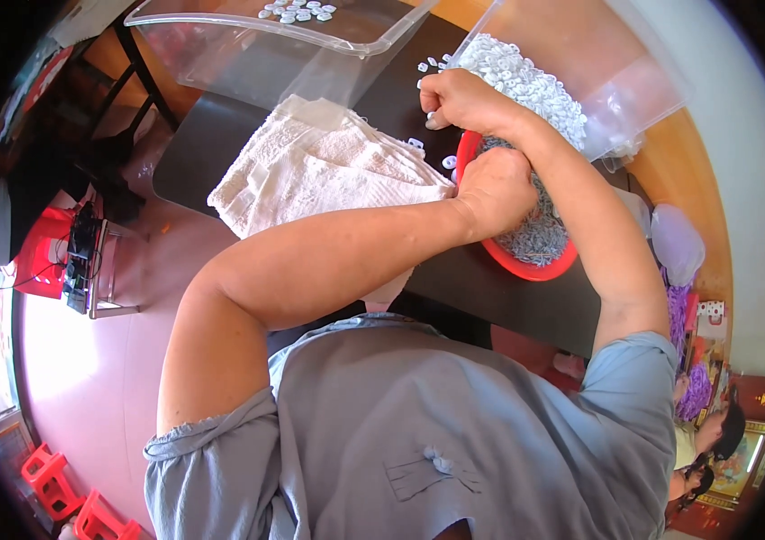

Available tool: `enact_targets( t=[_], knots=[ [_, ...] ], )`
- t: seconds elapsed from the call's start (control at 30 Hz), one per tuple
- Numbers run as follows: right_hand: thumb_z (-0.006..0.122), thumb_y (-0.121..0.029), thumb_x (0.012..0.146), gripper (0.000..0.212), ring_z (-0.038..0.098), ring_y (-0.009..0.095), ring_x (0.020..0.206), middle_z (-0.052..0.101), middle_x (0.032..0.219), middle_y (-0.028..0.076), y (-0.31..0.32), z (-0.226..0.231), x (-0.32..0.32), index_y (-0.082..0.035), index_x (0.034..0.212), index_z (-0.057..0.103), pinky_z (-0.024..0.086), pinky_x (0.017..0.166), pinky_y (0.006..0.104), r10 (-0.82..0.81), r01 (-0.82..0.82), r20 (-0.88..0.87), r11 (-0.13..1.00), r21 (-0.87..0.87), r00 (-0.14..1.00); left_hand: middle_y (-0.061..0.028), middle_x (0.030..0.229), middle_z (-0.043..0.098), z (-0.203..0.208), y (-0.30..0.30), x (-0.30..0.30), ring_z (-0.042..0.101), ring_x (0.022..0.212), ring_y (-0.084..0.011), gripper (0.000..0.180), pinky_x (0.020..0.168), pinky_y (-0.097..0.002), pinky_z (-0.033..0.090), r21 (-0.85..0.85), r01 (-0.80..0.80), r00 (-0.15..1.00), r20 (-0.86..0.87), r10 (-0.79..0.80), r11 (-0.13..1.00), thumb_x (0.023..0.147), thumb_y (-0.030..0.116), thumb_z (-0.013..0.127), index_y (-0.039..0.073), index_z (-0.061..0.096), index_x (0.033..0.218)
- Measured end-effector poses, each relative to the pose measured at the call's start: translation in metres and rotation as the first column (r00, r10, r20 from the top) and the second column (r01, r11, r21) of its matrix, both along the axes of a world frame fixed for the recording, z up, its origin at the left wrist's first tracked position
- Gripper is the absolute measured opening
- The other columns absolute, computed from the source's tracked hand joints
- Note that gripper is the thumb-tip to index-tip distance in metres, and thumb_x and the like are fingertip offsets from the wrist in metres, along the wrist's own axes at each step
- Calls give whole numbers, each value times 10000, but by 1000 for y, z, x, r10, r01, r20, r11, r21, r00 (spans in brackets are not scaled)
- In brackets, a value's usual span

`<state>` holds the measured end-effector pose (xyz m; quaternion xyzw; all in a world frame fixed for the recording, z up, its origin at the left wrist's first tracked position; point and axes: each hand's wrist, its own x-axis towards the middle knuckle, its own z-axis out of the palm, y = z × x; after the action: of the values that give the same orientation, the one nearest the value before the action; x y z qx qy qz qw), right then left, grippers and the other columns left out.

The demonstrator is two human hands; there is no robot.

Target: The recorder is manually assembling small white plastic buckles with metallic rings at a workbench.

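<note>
My left hand is curled over a red basin filled with small grey, metallic-looking pieces. Its fingers bend down out of sight, so whatever they hold is hidden. My right hand is above the far rim of the basin, with thumb and fingers drawn together in a pinch. Anything between those fingertips is too small to make out. Just beyond it lies a large heap of small white plastic pieces with holes. A few loose white pieces lie on the dark table between the basin and a folded cream towel.
A clear plastic bin stands at the far left, with white pieces showing at its far side. Another clear container is around the white heap. Red stools stand on the floor at lower left. Another person is at far right.
</note>
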<state>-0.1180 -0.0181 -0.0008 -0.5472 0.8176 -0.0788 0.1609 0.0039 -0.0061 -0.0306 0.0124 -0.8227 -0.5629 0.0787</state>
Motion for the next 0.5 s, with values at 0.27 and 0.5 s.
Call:
enact_targets(
  t=[0.27, 0.5],
  knots=[
    [701, -18, 619, 201, 581, 188, 653, 604, 670, 70, 7, -2, 4, -14, 795, 606, 458, 618, 330, 19, -12, 58, 993, -121, 998, -255, 845, 667, -13, 3, -10, 663, 859, -381, 165, 781, -442, 506, 60, -9, 1000, -23, 10, 998, 691, 35, 573, -18, 691, 794],
    [655, -24, 772, 194, 573, 90, 704, 619, 758, 23, 54, 42, -11, 8, 963, 650, 459, 619, 250, -114, 48, -78, 817, -574, 990, -175, 687, 644, 3, -5, -7, 629, 596, -285, 104, 576, -387, 500, 320, 33, 992, -124, 7, 947, 766, 47, 635, -40, 666, 815]
  ],
)
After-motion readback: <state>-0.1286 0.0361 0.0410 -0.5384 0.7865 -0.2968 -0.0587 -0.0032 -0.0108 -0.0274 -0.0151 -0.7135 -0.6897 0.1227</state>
